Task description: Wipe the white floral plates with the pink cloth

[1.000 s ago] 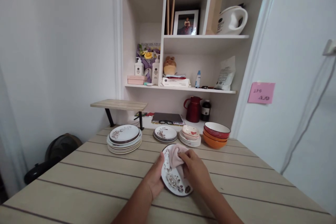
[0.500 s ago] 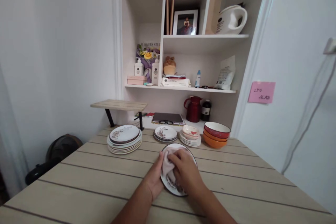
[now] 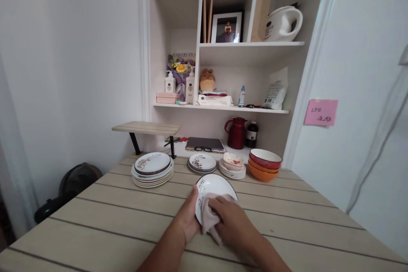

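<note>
Big stack (image 3: pixel 152 173) at left of table (image 3: pixel 105 208). Left hand (image 3: pixel 188 216) closed on left rim of plate (image 3: pixel 216 184). plate is mid-table, nearer than small stack (image 3: pixel 202 162). Cloth (image 3: pixel 208 216) bunched over its near part, gripped by curled right hand (image 3: pixel 232 220). Dishes (image 3: pixel 232 171), then bowls (image 3: pixel 263 172), back right.

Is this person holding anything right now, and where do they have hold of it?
The left hand grips a white plate by its left edge; the right hand holds a pinkish cloth by a bunched part, over the plate's face.
</note>
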### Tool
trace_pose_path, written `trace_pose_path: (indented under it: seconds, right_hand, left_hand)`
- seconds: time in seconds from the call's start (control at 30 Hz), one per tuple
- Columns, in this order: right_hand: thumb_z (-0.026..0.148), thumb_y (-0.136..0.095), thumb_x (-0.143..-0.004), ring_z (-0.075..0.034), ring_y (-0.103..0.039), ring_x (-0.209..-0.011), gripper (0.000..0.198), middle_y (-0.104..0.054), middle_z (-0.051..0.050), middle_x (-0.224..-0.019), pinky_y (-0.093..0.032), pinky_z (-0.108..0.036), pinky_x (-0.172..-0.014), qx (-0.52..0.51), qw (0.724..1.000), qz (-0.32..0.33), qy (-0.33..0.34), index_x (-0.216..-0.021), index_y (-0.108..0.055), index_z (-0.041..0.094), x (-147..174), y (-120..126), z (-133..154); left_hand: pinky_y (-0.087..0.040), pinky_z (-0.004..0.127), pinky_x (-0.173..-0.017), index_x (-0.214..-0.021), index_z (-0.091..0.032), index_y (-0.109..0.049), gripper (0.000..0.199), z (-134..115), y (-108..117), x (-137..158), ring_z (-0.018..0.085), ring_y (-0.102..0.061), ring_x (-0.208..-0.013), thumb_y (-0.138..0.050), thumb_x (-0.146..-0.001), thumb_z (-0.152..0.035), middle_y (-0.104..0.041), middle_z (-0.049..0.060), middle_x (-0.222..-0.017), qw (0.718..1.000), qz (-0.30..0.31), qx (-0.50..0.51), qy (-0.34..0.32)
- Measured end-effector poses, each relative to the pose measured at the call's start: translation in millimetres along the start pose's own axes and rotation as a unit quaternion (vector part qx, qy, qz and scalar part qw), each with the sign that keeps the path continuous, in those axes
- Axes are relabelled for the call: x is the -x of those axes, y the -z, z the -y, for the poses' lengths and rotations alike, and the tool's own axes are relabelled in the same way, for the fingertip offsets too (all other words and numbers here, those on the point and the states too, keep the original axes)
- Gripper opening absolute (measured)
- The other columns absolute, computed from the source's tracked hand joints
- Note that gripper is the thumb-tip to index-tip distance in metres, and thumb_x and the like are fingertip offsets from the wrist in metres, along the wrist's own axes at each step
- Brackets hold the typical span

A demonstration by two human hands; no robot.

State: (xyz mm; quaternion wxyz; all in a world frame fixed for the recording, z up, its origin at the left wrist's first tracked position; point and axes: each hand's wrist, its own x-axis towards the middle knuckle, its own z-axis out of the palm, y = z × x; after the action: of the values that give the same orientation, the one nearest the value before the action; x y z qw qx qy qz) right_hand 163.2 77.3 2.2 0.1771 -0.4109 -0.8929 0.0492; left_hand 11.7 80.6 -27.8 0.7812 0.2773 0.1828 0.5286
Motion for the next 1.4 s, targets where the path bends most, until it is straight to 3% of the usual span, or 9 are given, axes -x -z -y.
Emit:
trace_pose_path:
  seconds: [0.23, 0.4, 0.5, 0.6, 0.8, 0.97, 1.17, 1.3, 1.4]
  right_hand:
    - [0.015, -0.044, -0.078, -0.022, -0.051, -0.102, 0.047, -0.057, -0.008, -0.110, -0.033, -0.031, -0.086, 0.017, 0.990, -0.119, -0.067, -0.123, -0.054, 0.026, -23, 1, -11]
    - [0.017, -0.042, -0.080, -0.022, -0.058, -0.091, 0.045, -0.061, -0.009, -0.108, -0.034, -0.029, -0.071, 0.042, 0.988, -0.050, -0.140, -0.123, -0.052, 0.023, -10, 3, -28]
    - [0.015, -0.043, -0.077, -0.021, -0.060, -0.084, 0.039, -0.065, -0.008, -0.101, -0.031, -0.028, -0.066, 0.048, 0.993, 0.014, -0.110, -0.113, -0.056, 0.022, 0, -1, -20]
    - [0.013, -0.045, -0.074, -0.021, -0.059, -0.082, 0.035, -0.066, -0.007, -0.097, -0.031, -0.029, -0.067, 0.046, 0.996, 0.025, -0.075, -0.105, -0.058, 0.022, 2, -5, -3]
    - [0.009, -0.045, -0.073, -0.021, -0.053, -0.099, 0.050, -0.059, -0.007, -0.108, -0.036, -0.029, -0.082, -0.030, 0.997, -0.071, -0.011, -0.119, -0.055, 0.024, -13, -10, 11]
    - [0.012, -0.042, -0.080, -0.022, -0.051, -0.103, 0.052, -0.057, -0.009, -0.111, -0.037, -0.031, -0.086, -0.007, 0.991, -0.118, -0.065, -0.129, -0.051, 0.025, -19, -2, -13]
    - [0.012, -0.049, -0.072, -0.021, -0.058, -0.093, 0.050, -0.066, -0.007, -0.106, -0.034, -0.027, -0.071, -0.003, 0.991, 0.003, -0.130, -0.121, -0.054, 0.024, 0, 8, -31]
    - [0.013, -0.051, -0.068, -0.021, -0.059, -0.086, 0.033, -0.069, -0.004, -0.095, -0.032, -0.027, -0.068, -0.026, 0.997, 0.036, -0.058, -0.098, -0.061, 0.024, 5, 6, -12]
    - [0.012, -0.048, -0.070, -0.020, -0.058, -0.093, 0.039, -0.068, -0.004, -0.103, -0.035, -0.026, -0.074, -0.079, 0.997, 0.004, -0.007, -0.106, -0.059, 0.024, -2, 0, 2]
  left_hand:
    - [-0.037, 0.042, -0.103, -0.137, -0.017, -0.046, 0.066, 3, -1, -4, 0.028, -0.057, -0.117, -0.045, -0.086, -0.058, -0.063, 0.015, -0.123, 1.000, 0.025, 0.008, 0.014]
    - [-0.035, 0.043, -0.104, -0.139, -0.017, -0.043, 0.068, 3, -2, -2, 0.029, -0.055, -0.119, -0.043, -0.086, -0.060, -0.061, 0.016, -0.126, 0.999, 0.028, 0.026, 0.012]
    - [-0.036, 0.042, -0.104, -0.135, -0.013, -0.048, 0.069, 2, 0, -1, 0.029, -0.056, -0.117, -0.042, -0.086, -0.061, -0.064, 0.016, -0.121, 1.000, 0.012, 0.020, 0.009]
    - [-0.038, 0.040, -0.102, -0.129, -0.011, -0.053, 0.065, 1, 3, -2, 0.028, -0.059, -0.113, -0.045, -0.086, -0.059, -0.068, 0.016, -0.113, 1.000, -0.018, 0.001, -0.005]
    - [-0.041, 0.038, -0.099, -0.125, -0.011, -0.057, 0.064, 1, -3, 0, 0.028, -0.061, -0.110, -0.048, -0.084, -0.060, -0.069, 0.014, -0.111, 0.999, -0.032, -0.010, 0.009]
    - [-0.037, 0.042, -0.103, -0.135, -0.016, -0.048, 0.062, 2, -8, 0, 0.028, -0.056, -0.117, -0.046, -0.087, -0.055, -0.064, 0.014, -0.122, 0.999, 0.026, 0.018, 0.001]
    - [-0.033, 0.043, -0.107, -0.137, -0.012, -0.045, 0.068, 2, -3, 0, 0.029, -0.052, -0.122, -0.045, -0.087, -0.057, -0.062, 0.016, -0.125, 0.999, 0.042, 0.014, 0.010]
    - [-0.036, 0.044, -0.104, -0.132, -0.010, -0.051, 0.067, 3, -1, 0, 0.030, -0.057, -0.116, -0.046, -0.086, -0.059, -0.066, 0.017, -0.117, 1.000, 0.015, -0.004, 0.006]
    - [-0.039, 0.044, -0.101, -0.126, -0.008, -0.056, 0.067, 2, 0, -1, 0.030, -0.060, -0.111, -0.047, -0.085, -0.060, -0.069, 0.017, -0.110, 1.000, -0.011, -0.019, 0.002]
